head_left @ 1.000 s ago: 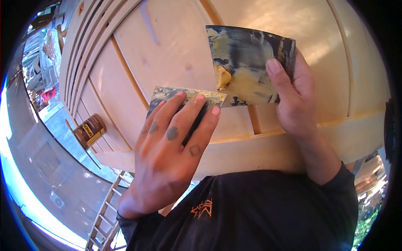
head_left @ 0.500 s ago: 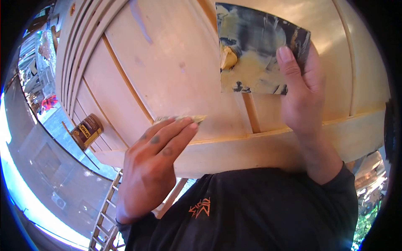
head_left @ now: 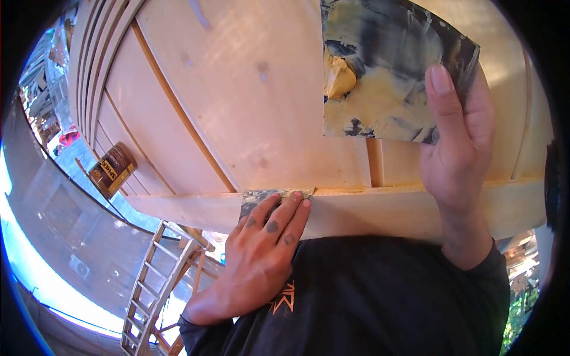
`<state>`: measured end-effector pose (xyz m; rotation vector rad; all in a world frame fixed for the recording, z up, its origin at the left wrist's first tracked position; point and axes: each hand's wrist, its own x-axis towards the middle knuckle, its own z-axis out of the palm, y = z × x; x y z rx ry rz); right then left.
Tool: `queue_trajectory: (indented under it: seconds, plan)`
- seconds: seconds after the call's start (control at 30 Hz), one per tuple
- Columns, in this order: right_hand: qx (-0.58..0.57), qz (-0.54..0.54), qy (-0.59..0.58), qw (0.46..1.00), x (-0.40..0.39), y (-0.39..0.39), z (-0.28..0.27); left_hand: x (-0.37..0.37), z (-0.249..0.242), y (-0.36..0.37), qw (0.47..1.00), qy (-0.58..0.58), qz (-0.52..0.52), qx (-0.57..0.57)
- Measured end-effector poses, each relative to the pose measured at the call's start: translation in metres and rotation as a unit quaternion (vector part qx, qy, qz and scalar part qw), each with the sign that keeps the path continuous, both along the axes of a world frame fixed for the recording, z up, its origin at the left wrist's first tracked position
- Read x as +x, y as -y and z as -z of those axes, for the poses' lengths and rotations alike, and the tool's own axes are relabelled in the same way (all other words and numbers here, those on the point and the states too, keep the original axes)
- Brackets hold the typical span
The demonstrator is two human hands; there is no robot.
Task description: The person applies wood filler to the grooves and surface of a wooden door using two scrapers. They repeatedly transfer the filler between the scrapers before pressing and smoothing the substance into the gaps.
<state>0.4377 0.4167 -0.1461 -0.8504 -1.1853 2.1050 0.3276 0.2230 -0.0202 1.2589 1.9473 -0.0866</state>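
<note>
My left hand (head_left: 258, 252) holds a thin, smeared putty scraper (head_left: 254, 199) with its fingers pressed along it. The scraper's edge lies at the seam between the pale wooden panel (head_left: 255, 118) and the front rail (head_left: 350, 215); my thumb is hidden underneath. In my right hand (head_left: 460, 139) is a dark flat board (head_left: 392, 71) coated with yellowish filler, gripped by its right side with the thumb on top. A thick lump of ochre putty (head_left: 339, 78) sits near the board's left edge.
A brown and yellow can (head_left: 113, 169) stands on the panel's left side, with a thin stick beside it. Curved raised strips (head_left: 98, 65) run along the far left. Beyond the rail, a ladder (head_left: 153, 279) stands at the lower left. Narrow brown grooves (head_left: 178, 113) cross the panel.
My left hand and the scraper have moved right and nearer my body, from the panel to the seam at the rail. The filler board has shifted right in view.
</note>
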Motion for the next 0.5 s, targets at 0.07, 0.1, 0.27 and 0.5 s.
queue_trajectory:
  seconds: [0.07,0.1,0.27,0.5]
  plan:
    - [0.034,0.053,0.002,0.998,-0.014,0.018,-0.012,-0.004,0.0,-0.006,1.0,0.027,-0.013,-0.008]
    - [0.036,0.054,0.003,0.998,-0.014,0.017,-0.012,-0.01,0.0,-0.01,0.998,0.049,-0.022,-0.016]
    - [-0.006,-0.013,-0.005,1.0,0.001,-0.006,-0.001,-0.025,0.004,-0.021,0.99,0.132,-0.039,-0.017]
    - [0.016,-0.026,-0.021,0.999,0.004,-0.011,0.001,-0.046,0.012,-0.035,0.973,0.216,-0.018,-0.075]
